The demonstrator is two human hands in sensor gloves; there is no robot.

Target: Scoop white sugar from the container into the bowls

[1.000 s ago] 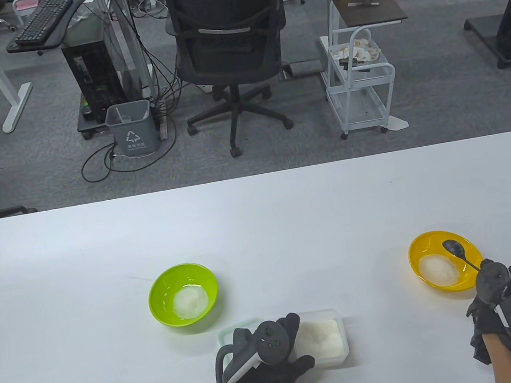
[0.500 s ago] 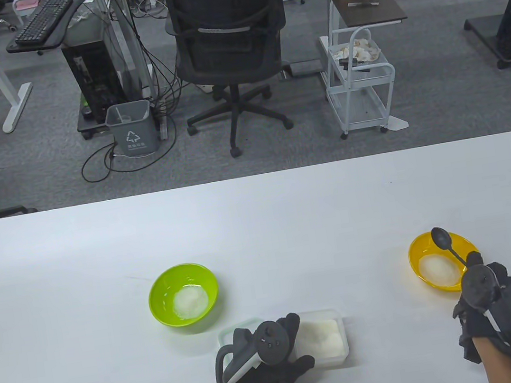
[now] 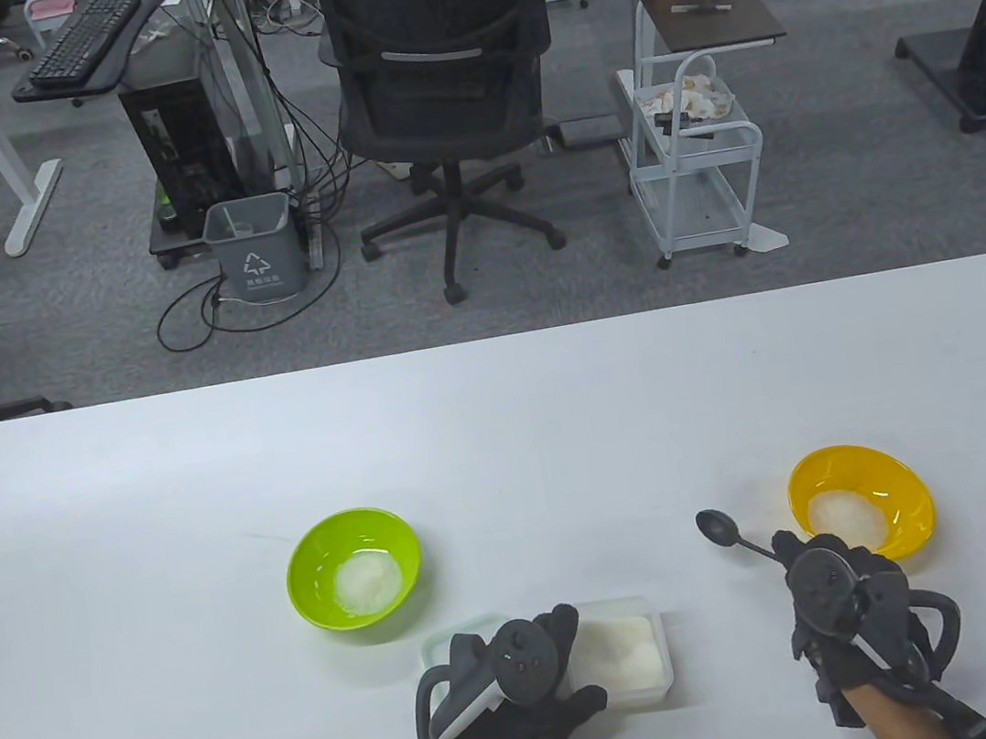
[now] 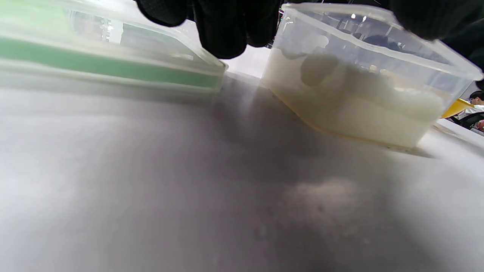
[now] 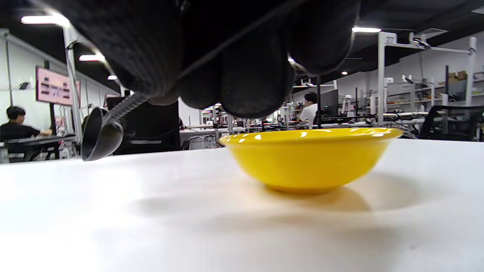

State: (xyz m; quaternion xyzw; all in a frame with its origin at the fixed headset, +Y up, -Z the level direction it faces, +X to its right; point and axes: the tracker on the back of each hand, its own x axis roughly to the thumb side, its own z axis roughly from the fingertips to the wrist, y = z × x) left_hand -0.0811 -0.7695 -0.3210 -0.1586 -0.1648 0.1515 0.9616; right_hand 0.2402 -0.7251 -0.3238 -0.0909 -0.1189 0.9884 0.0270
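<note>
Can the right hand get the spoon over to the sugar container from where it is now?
Probably yes: the right hand holds the spoon over bare table, nothing between it and the container.

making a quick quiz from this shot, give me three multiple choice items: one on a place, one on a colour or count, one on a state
1. Where is the spoon head?
A. over the yellow bowl
B. above bare table left of the yellow bowl
C. in the tub

2. How many bowls hold sugar?
A. none
B. one
C. two

3. What is the left hand doing?
A. resting at the tub
B. lifting the green bowl
C. gripping the spoon

Answers: 1 B, it shows against white table; 2 C, green bowl and yellow both show white piles; 3 A, its fingers sit at the tub wall while the right hand holds the spoon.
</note>
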